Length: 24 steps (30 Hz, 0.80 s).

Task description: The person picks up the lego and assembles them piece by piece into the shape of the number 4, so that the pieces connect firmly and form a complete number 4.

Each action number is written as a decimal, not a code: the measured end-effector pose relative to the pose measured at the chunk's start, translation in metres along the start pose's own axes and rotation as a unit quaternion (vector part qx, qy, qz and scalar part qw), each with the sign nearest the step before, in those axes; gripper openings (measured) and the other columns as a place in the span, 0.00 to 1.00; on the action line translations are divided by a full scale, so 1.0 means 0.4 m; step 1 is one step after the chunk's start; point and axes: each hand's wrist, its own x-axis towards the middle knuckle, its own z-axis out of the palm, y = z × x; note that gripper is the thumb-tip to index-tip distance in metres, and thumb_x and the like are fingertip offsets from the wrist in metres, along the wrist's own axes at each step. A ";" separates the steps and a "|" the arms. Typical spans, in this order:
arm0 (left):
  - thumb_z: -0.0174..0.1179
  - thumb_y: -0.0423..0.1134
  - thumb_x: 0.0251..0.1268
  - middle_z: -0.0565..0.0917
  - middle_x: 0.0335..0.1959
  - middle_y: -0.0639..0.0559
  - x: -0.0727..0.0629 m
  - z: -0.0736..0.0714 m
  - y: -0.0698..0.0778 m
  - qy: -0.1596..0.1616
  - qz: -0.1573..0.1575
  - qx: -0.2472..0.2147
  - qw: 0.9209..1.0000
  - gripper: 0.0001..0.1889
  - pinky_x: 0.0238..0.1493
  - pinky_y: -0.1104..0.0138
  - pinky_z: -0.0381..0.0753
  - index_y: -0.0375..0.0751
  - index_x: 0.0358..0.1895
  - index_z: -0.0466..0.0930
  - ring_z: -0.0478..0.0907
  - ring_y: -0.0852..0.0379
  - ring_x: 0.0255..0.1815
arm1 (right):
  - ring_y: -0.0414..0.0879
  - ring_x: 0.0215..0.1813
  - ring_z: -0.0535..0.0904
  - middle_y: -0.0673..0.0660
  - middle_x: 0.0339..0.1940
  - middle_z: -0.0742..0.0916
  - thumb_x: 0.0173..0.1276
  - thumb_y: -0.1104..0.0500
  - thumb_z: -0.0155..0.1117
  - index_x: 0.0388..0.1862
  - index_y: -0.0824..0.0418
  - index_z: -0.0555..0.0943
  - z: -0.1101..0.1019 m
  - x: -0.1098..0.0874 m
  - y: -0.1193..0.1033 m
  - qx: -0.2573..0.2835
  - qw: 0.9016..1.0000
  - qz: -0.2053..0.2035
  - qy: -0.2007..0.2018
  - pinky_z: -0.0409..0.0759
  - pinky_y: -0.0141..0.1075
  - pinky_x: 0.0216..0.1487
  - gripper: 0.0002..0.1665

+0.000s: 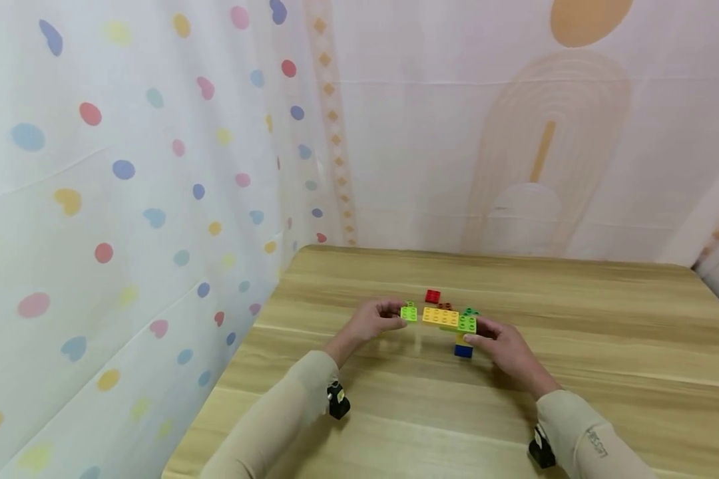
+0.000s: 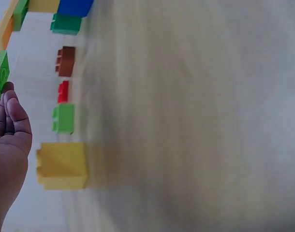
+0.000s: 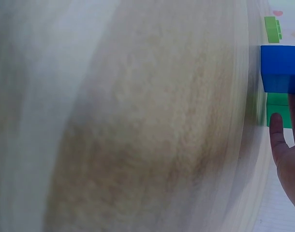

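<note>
Left hand [image 1: 371, 322], lower centre of frame, pinches a light-green block [image 1: 409, 314]; right hand [image 1: 508, 344] grips the block stack [image 1: 441, 317] alongside. Advisable: brace the stack, level the block before any pressing.

Rises from a blue block [image 1: 464, 351] through a yellow block [image 1: 459, 339] to a green plate [image 1: 467, 324]. Carries on top an orange plate [image 1: 440, 317] (studs up), jutting left past the blue block. Shows a lime plate [image 1: 409, 313] apart, held aloft farther left of the blue block.
</note>
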 end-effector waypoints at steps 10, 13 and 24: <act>0.67 0.32 0.63 0.84 0.42 0.48 0.002 0.072 -0.004 -0.027 0.003 -0.022 0.999 0.22 0.46 0.67 0.79 0.30 0.60 0.79 0.78 0.58 0.42 | 0.53 0.56 0.77 0.63 0.59 0.82 0.71 0.49 0.65 0.69 0.65 0.73 -0.013 0.000 -0.003 -0.009 1.000 0.012 0.002 0.77 0.42 0.52 0.33; 0.67 0.33 0.63 0.84 0.43 0.49 0.000 0.081 0.007 -0.021 -0.004 -0.014 1.000 0.22 0.46 0.67 0.79 0.32 0.60 0.79 0.78 0.59 0.43 | 0.53 0.56 0.77 0.64 0.58 0.82 0.71 0.50 0.65 0.69 0.65 0.74 -0.014 0.000 -0.006 -0.004 1.000 0.011 -0.001 0.77 0.42 0.52 0.33; 0.68 0.34 0.63 0.84 0.46 0.48 0.010 0.102 0.029 -0.021 -0.025 -0.027 0.999 0.23 0.49 0.67 0.79 0.32 0.61 0.78 0.78 0.57 0.46 | 0.54 0.57 0.78 0.64 0.58 0.82 0.71 0.51 0.66 0.68 0.67 0.74 -0.024 -0.006 -0.006 -0.003 1.000 -0.001 -0.002 0.78 0.40 0.52 0.32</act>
